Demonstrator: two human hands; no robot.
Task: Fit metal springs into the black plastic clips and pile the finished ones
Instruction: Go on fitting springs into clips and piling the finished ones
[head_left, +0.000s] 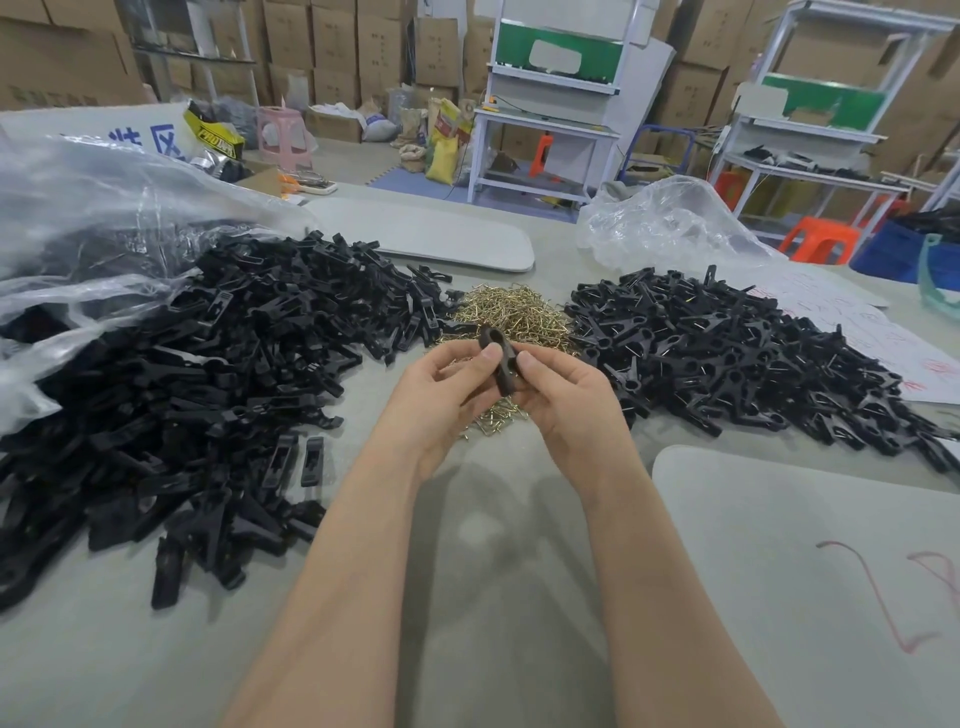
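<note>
I hold one black clip (500, 358) with both of my hands, above the middle of the table (467, 597). My left hand (441, 384) pinches it, with the thumb pressed on its top and the fingers curled under it. My right hand (561, 395) pinches it from the other side, with the thumb on its edge and the fingers curled below. The round end of the clip points away from me. I cannot tell if a spring is inside it.

Right under my hands, and a bit past them, lies a heap of small gold springs (511, 312). It sits in the middle of the table, between two big black piles.

The pile of loose clip parts (208, 374) fills the left side of the table and runs down close to my left arm. A clear plastic bag (93, 208) lies on the far left part of that pile.

The pile of put-together clips (727, 353) is on the right side of the table, and thin shiny metal shows in many of them. Behind it, toward the far edge, is another crumpled clear bag (670, 223). A white paper with red marks (857, 322) pokes out from under this pile, toward the right edge.

A flat grey board (431, 234) lies near the far edge. Another grey board with red lines (805, 571) lies near me on the right.
</note>
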